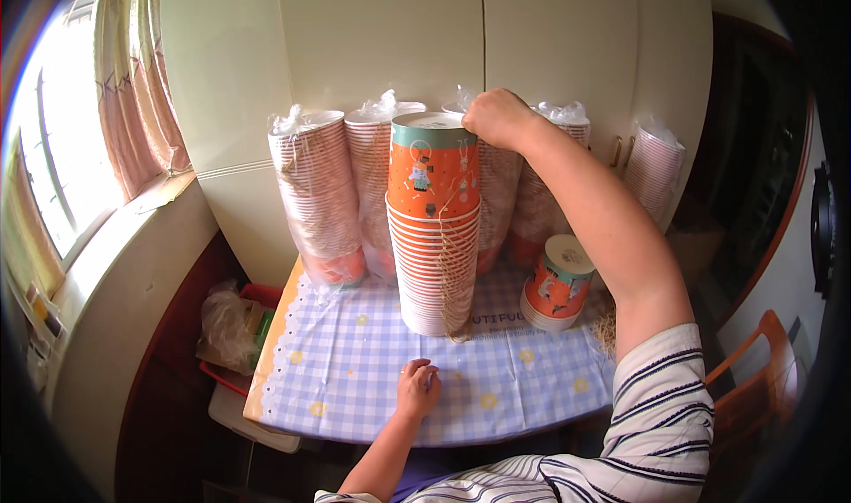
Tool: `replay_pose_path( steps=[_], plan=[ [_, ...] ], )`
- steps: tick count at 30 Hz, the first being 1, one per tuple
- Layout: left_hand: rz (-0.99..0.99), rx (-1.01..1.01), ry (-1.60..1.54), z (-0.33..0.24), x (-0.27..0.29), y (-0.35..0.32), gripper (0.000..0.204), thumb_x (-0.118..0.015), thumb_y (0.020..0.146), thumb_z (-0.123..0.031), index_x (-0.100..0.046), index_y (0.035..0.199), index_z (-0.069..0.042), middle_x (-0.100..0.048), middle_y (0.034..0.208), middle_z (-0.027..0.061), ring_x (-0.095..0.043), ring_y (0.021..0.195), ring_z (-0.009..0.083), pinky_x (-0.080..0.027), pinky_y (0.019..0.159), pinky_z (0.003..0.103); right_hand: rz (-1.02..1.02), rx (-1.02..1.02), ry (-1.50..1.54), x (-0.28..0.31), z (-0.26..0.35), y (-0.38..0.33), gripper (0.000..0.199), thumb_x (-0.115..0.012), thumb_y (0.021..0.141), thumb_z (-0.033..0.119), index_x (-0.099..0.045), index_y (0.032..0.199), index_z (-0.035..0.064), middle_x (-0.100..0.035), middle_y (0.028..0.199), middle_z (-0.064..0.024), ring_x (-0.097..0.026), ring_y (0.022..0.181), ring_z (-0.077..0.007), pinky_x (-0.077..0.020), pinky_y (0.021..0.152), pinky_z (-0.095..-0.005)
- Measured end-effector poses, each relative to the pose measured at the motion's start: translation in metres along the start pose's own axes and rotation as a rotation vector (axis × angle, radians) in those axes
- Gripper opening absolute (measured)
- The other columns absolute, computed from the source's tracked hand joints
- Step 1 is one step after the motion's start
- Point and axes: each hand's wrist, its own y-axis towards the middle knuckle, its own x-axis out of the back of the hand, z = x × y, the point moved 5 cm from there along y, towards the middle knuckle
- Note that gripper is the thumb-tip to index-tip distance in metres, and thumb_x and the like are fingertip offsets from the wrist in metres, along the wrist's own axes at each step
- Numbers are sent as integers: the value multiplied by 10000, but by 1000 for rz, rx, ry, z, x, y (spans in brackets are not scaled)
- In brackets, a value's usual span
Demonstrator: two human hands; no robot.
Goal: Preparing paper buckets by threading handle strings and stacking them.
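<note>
A tall stack of upside-down orange paper cups (433,179) with white rims stands near the middle of the table. The topmost cup has a green band and cartoon figures, and brown twine (456,277) hangs down the stack's right side. My right hand (498,120) is closed at the upper right edge of the top cup; its fingertips are hidden, so what they grip cannot be made out. In front of the stack, my left hand (418,388) rests low over the tablecloth with loosely bent, parted fingers and nothing visible in it. A short cup stack (558,286) sits to the right.
Several plastic-wrapped cup stacks (317,193) line the back, before pale cabinet doors (381,33). A blue checked tablecloth (355,388) covers the table. Loose twine (605,333) lies at the right edge. A red crate (222,377) stands at left, a wooden chair (753,388) at right.
</note>
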Motion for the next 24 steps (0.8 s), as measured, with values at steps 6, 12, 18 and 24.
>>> replay_pose_path(
  steps=[6,12,18,24],
  plan=[
    [2,4,5,1,0,-1,135,-625,721,-27,-658,848,-55,-623,980,139,-591,905,323,-481,797,398,-31,12,20,2,5,-3,138,-565,730,105,-701,710,96,-683,763,-98,-678,739,-268,-548,626,-382],
    [10,7,6,-2,0,1,110,-623,727,-39,-647,832,-59,-624,965,127,-587,889,319,-468,793,401,-72,4,21,-5,7,-4,134,-571,730,105,-699,692,97,-685,779,-103,-678,740,-271,-547,626,-385],
    [27,1,8,0,-3,0,110,-618,731,-40,-646,835,-60,-623,959,128,-585,887,322,-467,794,405,-155,-35,43,-12,5,-18,178,-539,802,111,-655,926,57,-676,790,-93,-671,762,-257,-540,630,-382],
    [31,17,23,0,0,0,116,-618,734,-36,-650,845,-48,-625,963,132,-592,892,318,-482,784,395,-134,-290,94,-14,7,-68,272,-504,836,84,-534,1102,39,-604,969,-124,-624,861,-286,-510,727,-384]
  ],
)
